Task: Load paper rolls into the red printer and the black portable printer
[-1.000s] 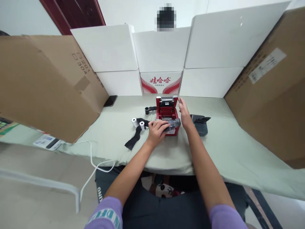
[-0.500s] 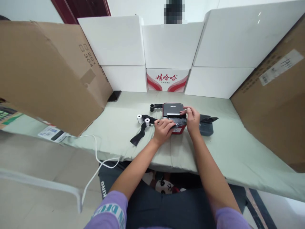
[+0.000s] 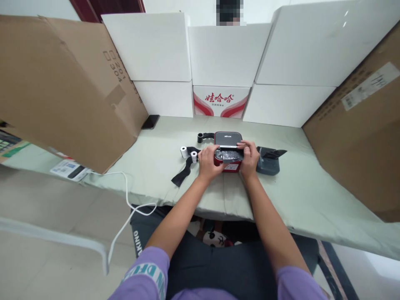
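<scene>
A small red and black printer [image 3: 228, 138] stands on the cloth-covered table, with a shiny black ribbon strip [image 3: 231, 156] across its front. My left hand [image 3: 208, 162] is closed around the printer's left side, fingers on top and thumb at the front. On the opposite side my right hand [image 3: 249, 159] grips the printer, its fingertips near the dark lid's edge. Left of the printer are a white-cored roll [image 3: 183, 152] and another white-cored roll [image 3: 194, 156] with black strips trailing. A black roll [image 3: 200, 138] sits behind them. Some of the printer is hidden by my fingers.
To the right is a dark grey case [image 3: 268, 166] with black strip on it. A phone [image 3: 151, 121] lies by the left carton [image 3: 78, 91]. White boxes [image 3: 159, 50] wall the back; another carton [image 3: 362, 137] stands right. A white cable [image 3: 126, 191] hangs over the front edge.
My left hand has shifted from the strip at the front to the printer's left side. My right hand has lowered and closed on the right side. The view has tilted slightly.
</scene>
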Demonstrator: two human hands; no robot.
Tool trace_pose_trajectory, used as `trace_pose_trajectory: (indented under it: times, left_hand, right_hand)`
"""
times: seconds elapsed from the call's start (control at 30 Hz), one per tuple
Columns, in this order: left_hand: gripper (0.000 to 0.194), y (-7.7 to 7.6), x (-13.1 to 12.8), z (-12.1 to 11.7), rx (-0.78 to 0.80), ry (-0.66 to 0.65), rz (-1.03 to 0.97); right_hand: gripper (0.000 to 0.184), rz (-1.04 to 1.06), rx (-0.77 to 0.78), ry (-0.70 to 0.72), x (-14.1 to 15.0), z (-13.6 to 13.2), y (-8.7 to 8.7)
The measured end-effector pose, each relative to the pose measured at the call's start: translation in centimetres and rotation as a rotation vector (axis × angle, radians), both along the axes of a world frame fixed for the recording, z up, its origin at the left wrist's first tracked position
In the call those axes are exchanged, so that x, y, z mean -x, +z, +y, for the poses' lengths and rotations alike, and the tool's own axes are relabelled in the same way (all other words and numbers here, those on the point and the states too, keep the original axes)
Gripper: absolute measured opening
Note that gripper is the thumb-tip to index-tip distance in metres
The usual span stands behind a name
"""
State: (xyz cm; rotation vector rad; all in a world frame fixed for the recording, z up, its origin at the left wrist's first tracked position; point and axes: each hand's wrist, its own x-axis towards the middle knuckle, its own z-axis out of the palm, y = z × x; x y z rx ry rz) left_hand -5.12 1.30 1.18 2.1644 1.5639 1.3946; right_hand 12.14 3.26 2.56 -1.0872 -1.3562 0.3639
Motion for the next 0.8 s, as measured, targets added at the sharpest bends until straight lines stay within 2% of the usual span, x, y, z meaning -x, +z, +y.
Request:
trace_pose_trajectory:
  times: [0.13, 0.23, 0.37, 0.43, 0.5, 0.63, 0.73, 0.8]
  left_hand:
    - [0.064, 0.1, 0.1, 0.0, 0.021, 0.001, -0.001]
    - [0.068, -0.4, 0.1, 0.3, -0.005, -0.044, -0.052]
    - [0.097, -1.7, 0.1, 1.0, 0.01, -0.113, -0.175]
    - [0.113, -2.0, 0.2, 1.2, 0.103, -0.157, -0.214]
    - [0.122, -2.1, 0.3, 1.1, 0.201, -0.217, -0.235]
    - [0.125, -0.9, 0.5, 0.5, 0.287, -0.255, -0.25]
    - [0.126, 1.0, 0.2, 0.4, 0.292, -0.249, -0.211]
    - [0.126, 2.8, -0.3, 1.1, 0.273, -0.249, -0.197]
  right_hand:
    - [0.036, -0.031, 0.003, 0.006, 0.0, -0.1, 0.0]
    - [0.036, -0.016, 0.01, 0.028, 0.0, -0.5, -0.1]
    - [0.051, -0.071, 0.027, -0.011, -0.3, -1.0, -0.7]
    - [0.052, -0.043, 0.14, -0.056, -0.6, -1.1, -0.9]
    - [0.046, -0.001, 0.278, -0.055, -0.8, -1.2, -0.8]
    - [0.039, -0.05, 0.394, -0.006, -1.4, -1.9, 0.3]
    - [0.033, -0.102, 0.43, 0.02, -2.4, -1.7, 2.0]
    - [0.031, -0.097, 0.422, 0.067, -3.4, -0.6, 3.7]
